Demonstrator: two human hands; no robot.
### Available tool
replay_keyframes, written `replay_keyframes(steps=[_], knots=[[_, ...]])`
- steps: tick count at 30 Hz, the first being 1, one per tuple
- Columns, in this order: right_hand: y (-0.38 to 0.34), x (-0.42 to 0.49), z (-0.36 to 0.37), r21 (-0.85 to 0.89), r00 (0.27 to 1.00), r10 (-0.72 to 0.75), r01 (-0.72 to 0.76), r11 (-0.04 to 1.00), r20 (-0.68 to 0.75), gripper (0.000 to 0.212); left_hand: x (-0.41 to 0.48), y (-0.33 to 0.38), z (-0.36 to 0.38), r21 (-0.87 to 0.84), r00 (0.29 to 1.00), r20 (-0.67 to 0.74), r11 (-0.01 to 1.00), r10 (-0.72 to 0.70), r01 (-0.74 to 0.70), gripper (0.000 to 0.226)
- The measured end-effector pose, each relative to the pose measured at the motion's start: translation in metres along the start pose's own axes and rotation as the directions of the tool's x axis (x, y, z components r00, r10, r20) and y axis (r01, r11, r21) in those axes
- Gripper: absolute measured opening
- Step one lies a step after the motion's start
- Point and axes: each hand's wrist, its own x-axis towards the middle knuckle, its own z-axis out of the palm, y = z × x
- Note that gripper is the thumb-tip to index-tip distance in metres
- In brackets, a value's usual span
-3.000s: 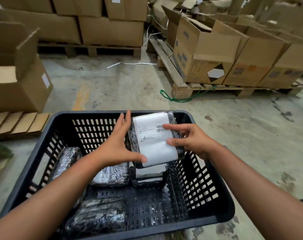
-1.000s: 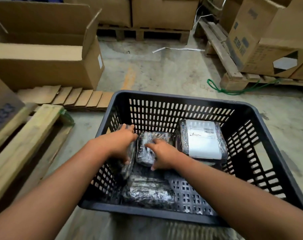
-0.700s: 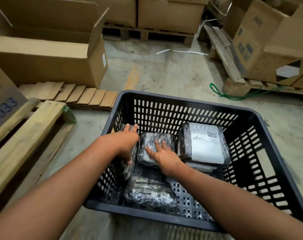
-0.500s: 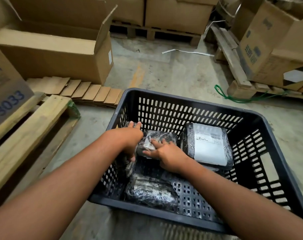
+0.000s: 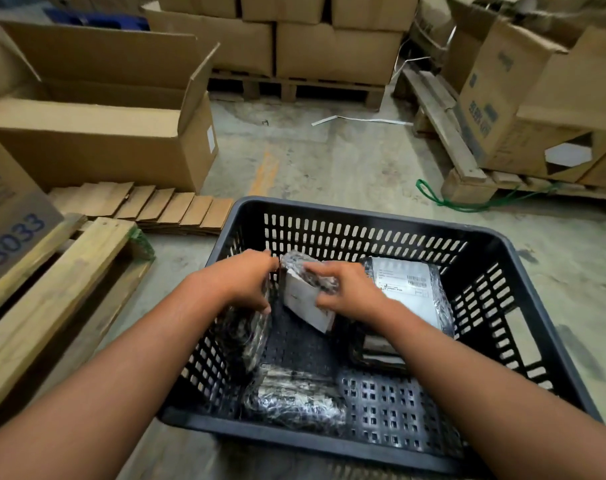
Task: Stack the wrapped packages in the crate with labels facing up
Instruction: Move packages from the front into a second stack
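Observation:
A dark slotted plastic crate [image 5: 370, 220] stands on the floor in front of me. My right hand [image 5: 346, 289] grips a shiny black wrapped package [image 5: 303, 299], tilted on edge so its white label side shows. My left hand [image 5: 249, 280] rests on top of another wrapped package [image 5: 242, 337] that leans upright against the crate's left wall. At the back right lies a stack of packages, the top one [image 5: 410, 292] with its white label facing up. One more wrapped package [image 5: 294, 398] lies at the front of the crate floor.
An open cardboard box [image 5: 97, 126] and flattened cardboard pieces [image 5: 145, 206] lie to the left, beside a wooden pallet [image 5: 52, 292]. Stacked boxes on pallets stand behind [image 5: 329, 46] and to the right [image 5: 523, 109]. A green strap [image 5: 467, 202] trails on the concrete floor.
The labelled package was set on the back-right stack. Both hands moved to the crate's left side, and my right hand has tipped a package up so its white side shows.

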Motion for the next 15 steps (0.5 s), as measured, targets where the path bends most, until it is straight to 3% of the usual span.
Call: replay_keyframes(steps=[2,6,9,12,15], knots=[[0.003,0.003,-0.016,0.157,0.999,0.044,-0.045,0.987,0.01,0.071,0.004,-0.002,-0.004,-0.095,0.995,-0.089,0.994,0.054,-0.063,0.071],[0.006,0.005,-0.042,0.374,0.993,0.054,-0.089,0.923,0.102,0.064,0.015,-0.001,-0.002,-0.191,0.99,-0.124,0.978,0.06,-0.083,0.104],[0.009,0.003,-0.051,0.438,0.988,0.028,-0.092,0.894,0.151,0.061,0.025,0.001,0.005,-0.259,0.984,-0.153,0.958,0.087,-0.125,0.089],[0.003,0.003,-0.051,0.339,0.993,0.035,-0.073,0.938,0.115,0.061,0.033,0.001,0.012,-0.286,0.982,-0.175,0.951,0.071,-0.12,0.068],[-0.006,0.007,-0.042,-0.012,0.999,-0.019,0.02,1.0,0.043,0.068,0.038,-0.001,0.018,-0.336,0.987,-0.159,0.938,0.03,-0.083,0.055]])
